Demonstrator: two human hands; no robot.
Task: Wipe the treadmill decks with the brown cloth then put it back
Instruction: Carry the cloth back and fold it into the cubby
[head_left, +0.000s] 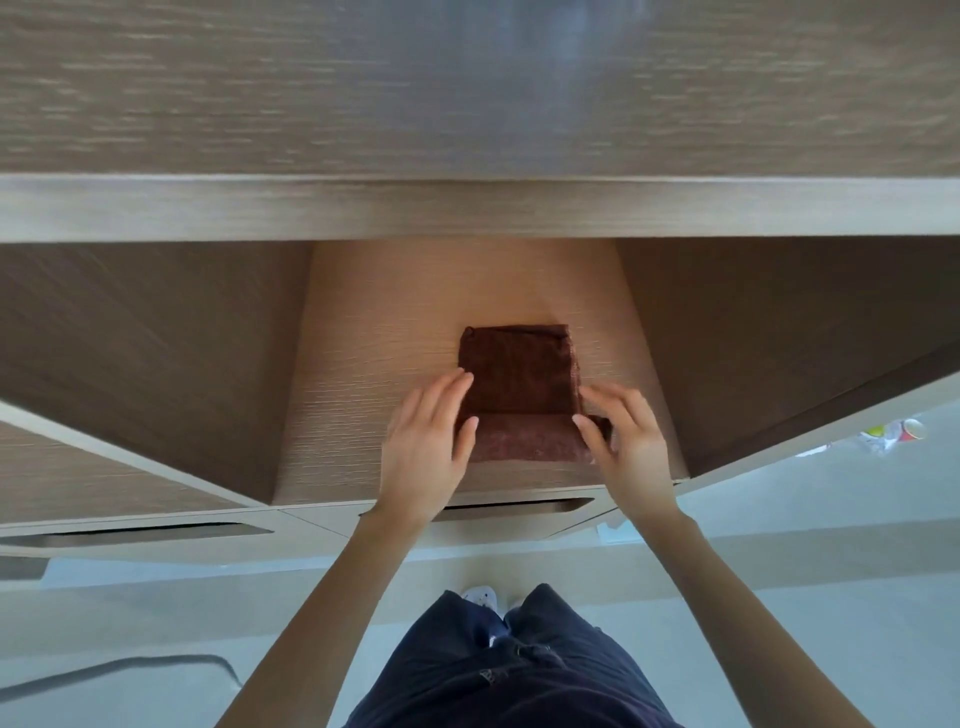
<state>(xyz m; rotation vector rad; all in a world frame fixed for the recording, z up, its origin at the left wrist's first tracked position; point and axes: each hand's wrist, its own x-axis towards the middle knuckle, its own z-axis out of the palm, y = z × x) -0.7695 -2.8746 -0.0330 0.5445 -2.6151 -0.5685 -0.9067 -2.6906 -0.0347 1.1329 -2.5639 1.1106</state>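
A folded brown cloth (519, 374) lies on the wooden shelf (374, 332) of an open cabinet niche, near the shelf's front edge. My left hand (423, 447) lies against the cloth's left side with straight fingers touching it. My right hand (621, 436) is at the cloth's right side, thumb and fingers pinching its lower right corner. No treadmill is in view.
The niche has wooden side walls (156, 353) left and right and a thick shelf (467, 208) above. Drawer fronts with cut-out handles (135, 535) sit below. Some colourful items (893, 434) lie on the pale floor at right. A grey cable (130, 670) runs along the floor at lower left.
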